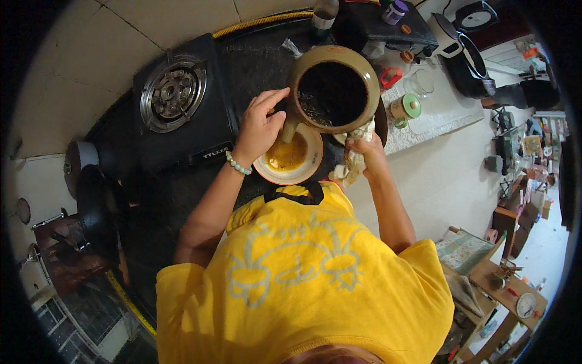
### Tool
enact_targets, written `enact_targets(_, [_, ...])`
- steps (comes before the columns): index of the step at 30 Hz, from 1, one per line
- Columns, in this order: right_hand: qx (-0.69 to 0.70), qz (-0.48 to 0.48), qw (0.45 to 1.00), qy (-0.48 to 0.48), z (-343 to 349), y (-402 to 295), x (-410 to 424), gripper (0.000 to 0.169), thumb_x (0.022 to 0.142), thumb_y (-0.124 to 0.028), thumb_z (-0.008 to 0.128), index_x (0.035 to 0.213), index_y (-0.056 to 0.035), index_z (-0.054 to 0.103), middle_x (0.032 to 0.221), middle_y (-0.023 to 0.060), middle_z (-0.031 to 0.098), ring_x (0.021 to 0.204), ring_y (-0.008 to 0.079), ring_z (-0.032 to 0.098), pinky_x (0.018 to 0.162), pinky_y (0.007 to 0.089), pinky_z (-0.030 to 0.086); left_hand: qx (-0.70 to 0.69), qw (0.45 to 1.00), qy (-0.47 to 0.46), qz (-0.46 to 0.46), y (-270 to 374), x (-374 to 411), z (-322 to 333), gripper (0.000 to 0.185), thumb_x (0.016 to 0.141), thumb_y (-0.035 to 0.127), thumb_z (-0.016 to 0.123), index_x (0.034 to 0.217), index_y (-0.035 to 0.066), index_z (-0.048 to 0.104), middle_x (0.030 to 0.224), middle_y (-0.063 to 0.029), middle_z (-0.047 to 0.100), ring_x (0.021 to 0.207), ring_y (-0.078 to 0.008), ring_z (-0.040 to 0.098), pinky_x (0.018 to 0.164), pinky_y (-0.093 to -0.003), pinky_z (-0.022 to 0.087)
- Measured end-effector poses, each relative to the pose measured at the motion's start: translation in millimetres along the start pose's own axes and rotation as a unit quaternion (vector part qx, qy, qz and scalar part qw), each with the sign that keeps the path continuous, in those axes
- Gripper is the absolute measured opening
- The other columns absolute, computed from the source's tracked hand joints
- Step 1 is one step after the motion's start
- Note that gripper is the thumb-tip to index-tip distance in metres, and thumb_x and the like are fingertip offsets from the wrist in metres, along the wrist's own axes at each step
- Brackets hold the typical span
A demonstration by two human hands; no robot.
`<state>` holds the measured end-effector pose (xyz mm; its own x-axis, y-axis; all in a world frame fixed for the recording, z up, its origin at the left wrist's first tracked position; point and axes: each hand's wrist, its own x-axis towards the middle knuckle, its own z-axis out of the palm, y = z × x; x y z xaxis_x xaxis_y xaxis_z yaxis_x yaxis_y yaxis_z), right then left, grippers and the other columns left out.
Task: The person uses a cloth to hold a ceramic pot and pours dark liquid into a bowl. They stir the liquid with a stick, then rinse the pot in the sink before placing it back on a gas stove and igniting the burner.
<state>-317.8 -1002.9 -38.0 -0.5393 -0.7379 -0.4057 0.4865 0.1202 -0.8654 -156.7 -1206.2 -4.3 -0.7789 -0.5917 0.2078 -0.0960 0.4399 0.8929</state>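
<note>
A brown glazed clay pot (373,63) with dark liquid (334,93) inside is tipped towards me. Its short spout (289,133) points down over a white bowl (314,159) with an orange rim. Yellow-brown liquid (288,154) with paler bits lies in the bowl. My right hand (370,152) grips a crumpled whitish cloth (354,159) against the pot's near right side; any handle under it is hidden. My left hand (261,125), with a beaded bracelet at the wrist, has its fingers apart. Its fingertips are at the pot's left side, touching or very close.
A gas burner (172,91) lies to the left on the dark counter (254,59). Behind the pot stands a bottle (324,20). To the right are a green-lidded cup (406,108), a glass (420,84) and a red-handled jug (393,68). A wok (97,200) is at far left.
</note>
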Motion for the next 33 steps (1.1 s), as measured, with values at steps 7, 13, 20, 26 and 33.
enact_targets(7, [0.131, 0.019, 0.991, -0.009, 1.1, 8.4, 4.5, 0.023, 0.069, -0.01, 0.057, 0.09, -0.0028, 0.051, 0.064, 0.006, 0.054, 0.05, 0.0159, 0.054, 0.049, 0.028, 0.047, 0.045, 0.995, -0.058, -0.062, -19.6, 9.0, 5.6, 0.032, 0.082, 0.013, 0.052, 0.111, 0.001, 0.057, 0.104, -0.0148, 0.06, 0.099, -0.0263, 0.054, 0.085, -0.034, 0.043])
enact_targets(13, [0.213, 0.054, 0.975, -0.016, 3.1, 10.9, 3.8, 0.017, 0.071, -0.011, 0.057, 0.083, -0.0003, 0.053, 0.061, 0.0082, 0.053, 0.051, 0.0178, 0.054, 0.049, 0.029, 0.047, 0.041, 0.989, -0.07, -0.121, -3.1, 27.3, 10.8, 0.034, 0.084, 0.017, 0.05, 0.113, -0.001, 0.054, 0.099, -0.0185, 0.06, 0.091, -0.0299, 0.059, 0.079, -0.0353, 0.045])
enact_targets(20, [0.304, 0.117, 0.944, -0.054, 1.7, 7.2, 5.6, 0.013, 0.072, -0.007, 0.055, 0.084, -0.0011, 0.053, 0.068, 0.0092, 0.056, 0.052, 0.0183, 0.055, 0.052, 0.0305, 0.048, 0.176, 0.965, -0.15, -0.123, 40.5, 34.9, -0.9, 0.033, 0.087, 0.011, 0.048, 0.116, -0.004, 0.052, 0.097, -0.0106, 0.063, 0.085, -0.0101, 0.056, 0.075, -0.0254, 0.045])
enact_targets(26, [0.188, 0.061, 0.979, -0.054, 2.5, -3.5, 6.4, 0.019, 0.067, -0.006, 0.055, 0.085, -0.0023, 0.053, 0.066, 0.0083, 0.055, 0.053, 0.0188, 0.056, 0.051, 0.0315, 0.048, 0.012, 0.98, -0.124, -0.157, 29.3, 31.8, -9.7, 0.035, 0.085, 0.005, 0.049, 0.118, -0.006, 0.049, 0.103, -0.0071, 0.06, 0.091, -0.0104, 0.055, 0.08, -0.0237, 0.044])
enact_targets(33, [0.066, -0.004, 0.998, -0.002, 9.0, -5.5, 10.5, 0.03, 0.065, -0.006, 0.058, 0.093, -0.0033, 0.05, 0.072, 0.0045, 0.053, 0.055, 0.0154, 0.054, 0.052, 0.0287, 0.047, -0.167, 0.955, -0.086, -0.231, -10.3, 11.7, 4.6, 0.037, 0.082, -0.002, 0.048, 0.119, -0.005, 0.047, 0.111, -0.0094, 0.056, 0.103, -0.0147, 0.052, 0.09, -0.0255, 0.04])
